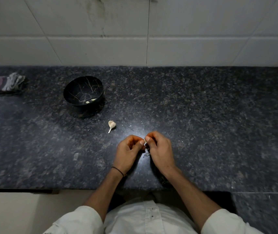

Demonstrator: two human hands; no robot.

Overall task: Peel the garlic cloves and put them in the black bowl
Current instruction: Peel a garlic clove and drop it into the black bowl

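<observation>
The left hand [128,150] and the right hand [159,149] are close together low over the dark speckled granite counter [210,115]. The fingertips of both pinch a small pale garlic clove [145,142] between them, and wisps of papery skin [146,154] hang or lie just beneath; I cannot tell which. This looks like the peeling step, partway through one clove. The round black bowl with gold veining [77,88] stands well apart, up and to the left, with two peeled cloves [93,99] in its bottom. A pale stemmed garlic piece [111,124] lies on the counter between bowl and hands. Next, the skin probably has to come off fully, then one hand must reach up-left to drop the clove into the bowl. A folded grey cloth [10,83] sits at the far left.
</observation>
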